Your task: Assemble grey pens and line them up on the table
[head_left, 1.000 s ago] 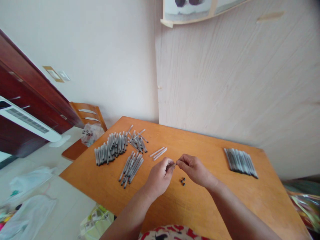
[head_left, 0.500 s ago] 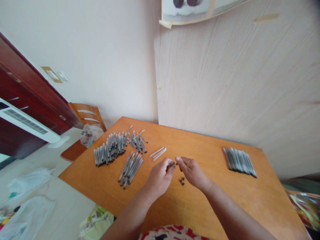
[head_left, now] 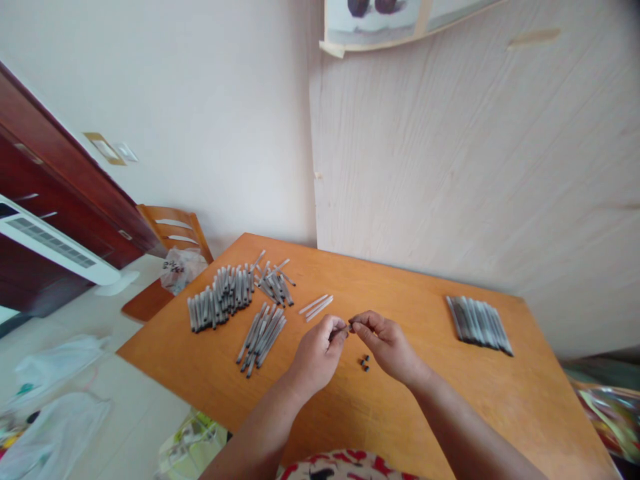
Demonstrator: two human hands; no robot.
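Over the middle of the table, my left hand (head_left: 321, 350) is closed around a thin, dark pen, most of which the fingers hide. Meeting it at the pen's tip is my right hand (head_left: 383, 340), pinching a small dark piece that is too hidden to name. Below the right hand lie several small black plugs (head_left: 365, 363). Left of my hands are a bunch of grey pens with black ends (head_left: 261, 339) and a few pale, clear tubes (head_left: 317, 307).
A larger row of pens (head_left: 220, 297) and a loose heap (head_left: 274, 283) lie on the table's left. A neat row of pens (head_left: 479, 323) rests at the right of the wooden table (head_left: 410, 287). A chair (head_left: 175, 230) with a plastic bag stands beyond the left edge.
The fingers of my right hand have shifted slightly, from a raised thumb to a pinch at the pen's end. My left hand stays almost still.
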